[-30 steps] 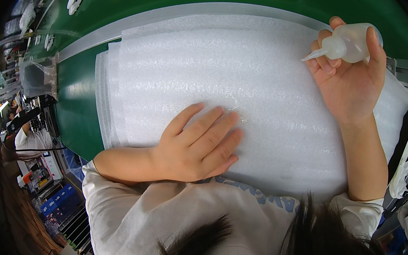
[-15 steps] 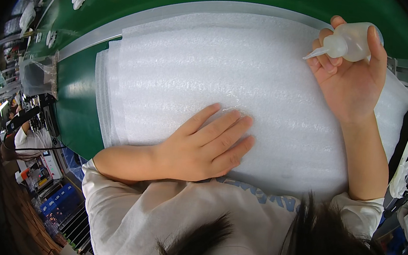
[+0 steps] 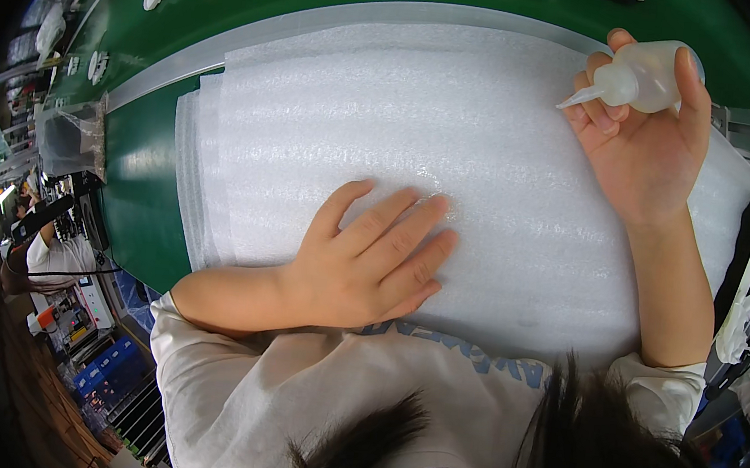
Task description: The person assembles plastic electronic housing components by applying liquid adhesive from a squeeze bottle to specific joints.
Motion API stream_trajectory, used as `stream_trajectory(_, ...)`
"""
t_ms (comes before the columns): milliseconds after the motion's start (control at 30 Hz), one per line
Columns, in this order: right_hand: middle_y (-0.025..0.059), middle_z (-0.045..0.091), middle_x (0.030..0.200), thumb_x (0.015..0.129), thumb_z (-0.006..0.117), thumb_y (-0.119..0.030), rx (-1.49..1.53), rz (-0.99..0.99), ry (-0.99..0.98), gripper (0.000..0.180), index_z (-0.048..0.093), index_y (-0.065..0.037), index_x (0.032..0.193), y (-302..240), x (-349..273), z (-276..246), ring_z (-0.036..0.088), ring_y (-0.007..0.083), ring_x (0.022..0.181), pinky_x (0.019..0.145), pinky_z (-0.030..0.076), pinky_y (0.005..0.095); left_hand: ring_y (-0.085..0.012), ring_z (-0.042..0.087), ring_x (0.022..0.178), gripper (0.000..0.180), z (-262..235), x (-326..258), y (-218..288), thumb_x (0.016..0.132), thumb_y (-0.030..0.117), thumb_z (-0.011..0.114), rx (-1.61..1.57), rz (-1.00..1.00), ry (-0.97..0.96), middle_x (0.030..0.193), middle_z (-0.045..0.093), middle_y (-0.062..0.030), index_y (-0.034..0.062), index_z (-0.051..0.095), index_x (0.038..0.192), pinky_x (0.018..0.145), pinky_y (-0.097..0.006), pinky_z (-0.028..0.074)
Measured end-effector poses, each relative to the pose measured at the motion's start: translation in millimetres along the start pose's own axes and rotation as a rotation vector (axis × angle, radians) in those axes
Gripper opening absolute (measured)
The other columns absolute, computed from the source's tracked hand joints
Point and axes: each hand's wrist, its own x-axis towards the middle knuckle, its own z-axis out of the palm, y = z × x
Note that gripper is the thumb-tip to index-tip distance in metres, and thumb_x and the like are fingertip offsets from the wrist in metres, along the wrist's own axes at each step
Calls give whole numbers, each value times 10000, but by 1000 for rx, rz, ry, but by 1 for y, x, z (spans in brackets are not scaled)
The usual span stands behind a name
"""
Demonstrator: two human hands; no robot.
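The foam sheets (image 3: 491,155) lie stacked on the green table (image 3: 140,193), their long axis running left to right across the person's front. The left hand (image 3: 363,264) rests flat and open on the near part of the top sheet, fingers spread and pointing toward the right, beside a small glossy wet patch (image 3: 438,186) at its fingertips. The right hand (image 3: 646,143) is raised over the far right corner, closed around a squeeze bottle (image 3: 638,77) whose nozzle points left, toward the sheet's middle. The left hand is much nearer the patch. Compared with a second ago, the left hand has slid a little rightward across the sheet; the bottle hand has hardly shifted.
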Motion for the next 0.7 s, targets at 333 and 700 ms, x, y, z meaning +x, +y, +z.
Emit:
stream_trajectory(333, 3, 393, 639, 866, 383, -462, 18, 10, -29, 448, 496, -54, 1013, 0, -1, -2, 361, 97, 587, 634, 321, 225, -276, 518, 978, 408, 0, 0, 0, 709, 309, 599, -6, -12, 1, 1126, 544, -134, 69, 598, 1038, 891, -453, 367)
stream_trajectory(700, 3, 386, 637, 868, 376, -465, -2, 1, -31, 446, 490, -57, 1008, 0, 0, -2, 357, 95, 584, 634, 319, 225, -280, 511, 996, 409, 2, 1, 0, 716, 313, 594, 5, 19, -1, 1151, 535, -130, 67, 597, 1043, 890, -467, 368)
